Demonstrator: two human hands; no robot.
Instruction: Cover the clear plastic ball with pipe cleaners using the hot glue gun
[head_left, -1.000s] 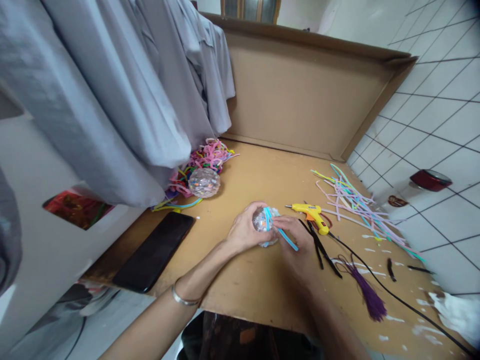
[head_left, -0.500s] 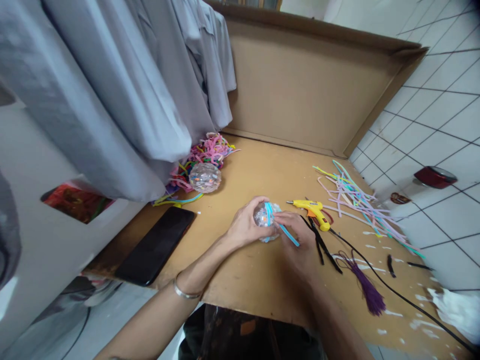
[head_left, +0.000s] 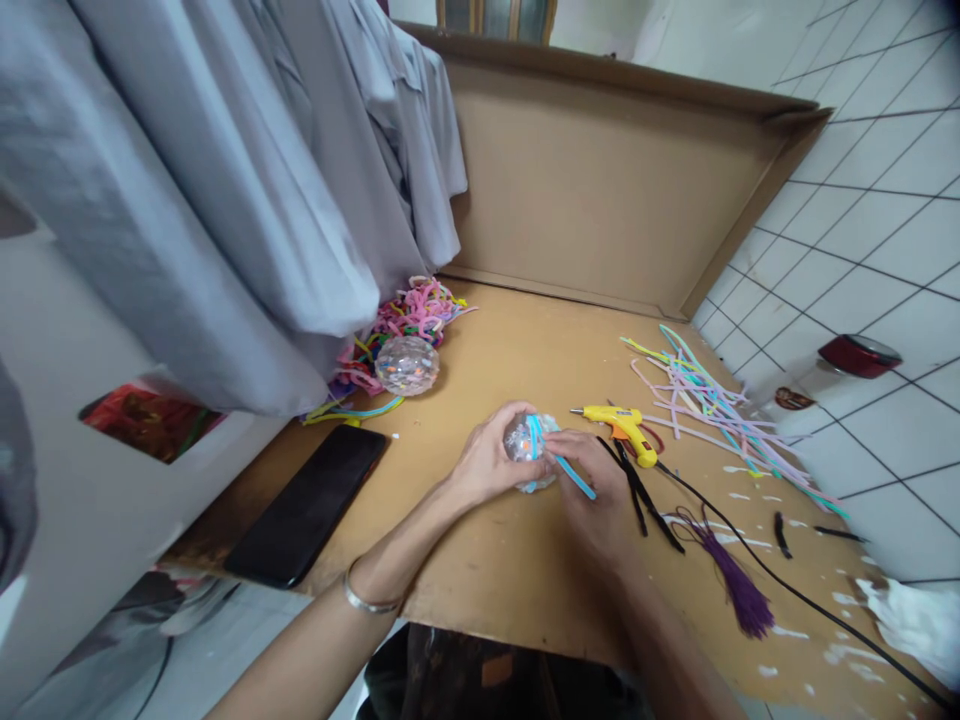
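Observation:
A small clear faceted ball [head_left: 517,442] is wrapped in my left hand [head_left: 486,458], fingers over its far side and thumb along the near side. Light-blue pipe cleaner [head_left: 576,478] runs across the ball's front, and its loose end sticks out toward the lower right. My right hand [head_left: 600,495] pinches this strip against the ball's right side; the fingertips partly hide the spot. Just right of my hands lies a yellow glue gun [head_left: 630,430], its nozzle pointing left. Black pipe cleaner strips [head_left: 651,500] rest beside my right hand.
A second clear ball [head_left: 407,366] sits by a heap of coloured pipe cleaners [head_left: 420,308]. A black phone [head_left: 307,505] lies left. Pastel pipe cleaners [head_left: 705,400], purple thread [head_left: 739,590] and the gun's cord [head_left: 780,575] lie right. Grey garments [head_left: 300,180] hang at upper left; cardboard [head_left: 600,180] stands behind.
The whole view has shifted slightly as the head moved. Both hands keep nearly the same hold on the ball and the blue strip.

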